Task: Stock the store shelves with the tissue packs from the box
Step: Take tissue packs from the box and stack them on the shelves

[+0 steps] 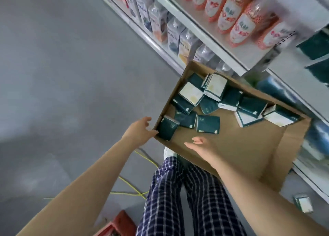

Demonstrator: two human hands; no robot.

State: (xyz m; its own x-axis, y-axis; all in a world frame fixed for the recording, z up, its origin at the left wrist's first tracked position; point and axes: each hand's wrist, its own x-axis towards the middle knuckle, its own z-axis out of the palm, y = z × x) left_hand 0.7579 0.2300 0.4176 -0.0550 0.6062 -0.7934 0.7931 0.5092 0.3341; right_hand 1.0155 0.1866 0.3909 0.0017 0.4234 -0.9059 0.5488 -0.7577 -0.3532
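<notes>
I see the box (249, 143) on the floor (62, 75), pushed against the foot of the shelves (204, 32). The packs (208, 124) lie scattered in its far half, some dark green side up, some pale side up, a few leaning on each other. The near half of the box is bare cardboard.

My left hand (140, 130) is outside the box at its near-left corner, fingers spread apart and holding nothing. The fingertips reach the corner wall, though I cannot tell whether they touch it. Just inside that corner one pack (167, 129) stands on edge.

My right hand (201, 146) hangs over the near edge of the box, fingers relaxed and apart, also empty. No pack lies under it.

Around me, orange bottles (242, 27) fill the upper shelf and cartons (174, 34) line the one below, right behind the box's far wall. Dark green shapes at the far right are too blurred to name.

On the floor, a yellow cord (131, 184) runs beside the checked trousers (195, 200), and a red crate (119, 225) sits near the bottom edge. A loose pack (303, 203) lies outside the box by the shelf base.
</notes>
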